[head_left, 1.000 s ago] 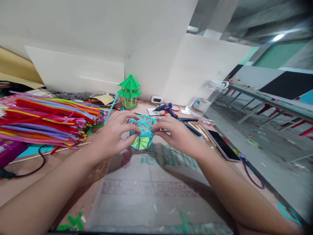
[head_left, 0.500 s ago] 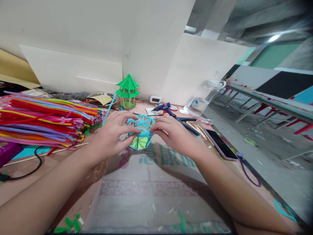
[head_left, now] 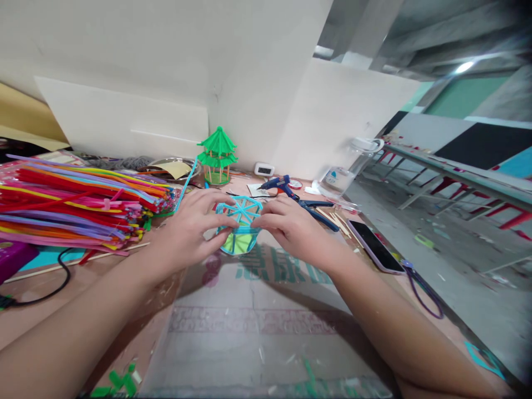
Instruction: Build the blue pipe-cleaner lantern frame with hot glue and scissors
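Note:
Between my two hands stands a small blue pipe-cleaner frame [head_left: 242, 209] with spokes across its top and a yellow-green base below. My left hand [head_left: 193, 224] pinches its near left side between thumb and fingers. From the right, my right hand [head_left: 291, 227] grips the near right side of the same rim, fingertips bent inward. Part of the frame's sides is hidden behind the fingers. Behind it, against the wall, a green pagoda model [head_left: 218, 155] with tiered roofs and thin wooden posts stands upright.
A thick bundle of coloured pipe cleaners [head_left: 83, 202] lies at left. A blue glue gun [head_left: 276, 183], pliers [head_left: 318, 210], wooden sticks [head_left: 341, 221], a phone [head_left: 376, 246] and a water bottle [head_left: 341, 174] are at right. Green scraps [head_left: 120, 382] lie near the front edge.
My right hand's fingertips have shifted slightly left along the frame's rim. My left hand and the frame stay almost in place.

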Demonstrator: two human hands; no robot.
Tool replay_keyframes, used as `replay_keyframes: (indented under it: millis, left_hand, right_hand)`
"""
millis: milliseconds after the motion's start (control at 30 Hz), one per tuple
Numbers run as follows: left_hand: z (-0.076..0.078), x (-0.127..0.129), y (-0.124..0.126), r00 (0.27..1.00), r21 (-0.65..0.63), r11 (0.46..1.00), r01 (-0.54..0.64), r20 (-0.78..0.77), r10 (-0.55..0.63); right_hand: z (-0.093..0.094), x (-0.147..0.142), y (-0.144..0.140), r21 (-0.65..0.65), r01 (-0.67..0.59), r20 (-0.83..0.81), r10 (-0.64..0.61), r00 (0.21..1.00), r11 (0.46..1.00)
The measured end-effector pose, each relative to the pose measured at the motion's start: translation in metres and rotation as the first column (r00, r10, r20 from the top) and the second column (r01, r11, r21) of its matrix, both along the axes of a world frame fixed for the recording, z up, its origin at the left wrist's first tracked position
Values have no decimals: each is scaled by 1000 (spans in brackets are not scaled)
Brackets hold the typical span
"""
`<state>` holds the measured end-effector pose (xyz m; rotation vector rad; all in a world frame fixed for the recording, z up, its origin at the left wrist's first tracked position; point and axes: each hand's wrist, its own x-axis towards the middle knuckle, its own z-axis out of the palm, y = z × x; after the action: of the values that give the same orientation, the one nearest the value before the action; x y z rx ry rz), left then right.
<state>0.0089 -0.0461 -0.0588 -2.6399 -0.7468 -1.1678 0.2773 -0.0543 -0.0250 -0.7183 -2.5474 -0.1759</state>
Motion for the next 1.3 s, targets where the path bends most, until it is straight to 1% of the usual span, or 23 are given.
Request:
replay_keyframes:
  millis: [100, 200, 267, 400, 700, 833, 1033, 1300]
  left_hand:
    - [0, 0, 0, 1000, 0, 1000, -8, 0, 8]
    - [0, 0, 0, 1000, -2, 1000, -13, 2, 13]
    - [0, 0, 0, 1000, -2, 1000, -13, 1, 13]
    - [1, 0, 0, 1000, -2, 1000, -14, -2, 14]
    - [1, 0, -1, 1000, 1, 1000, -17, -17, 17]
    - [0, 0, -1, 1000, -13, 1000, -27, -11, 27]
    - [1, 0, -1, 1000, -1, 1000, -27, -9, 27]
    - [2, 0, -1, 999, 7, 1000, -20, -29, 20]
  right_hand:
    - [-2, 0, 2, 8, -3, -48, 3, 999, 1000]
    - [-4, 2, 5, 10, 47, -110, -46, 993, 999]
    - [-4, 3, 7, 4, 66, -121, -65, 991, 998]
    - [-3, 4, 7, -28, 38, -129, -42, 991, 999]
    - [-4, 6, 6, -108, 13, -111, -25, 993, 994]
    - [-4, 7, 6, -103, 14, -83, -23, 996, 995]
    - [-3, 5, 5, -98, -11, -96, 1, 995, 995]
    - [0, -2, -2, -47, 25, -38, -27, 999, 999]
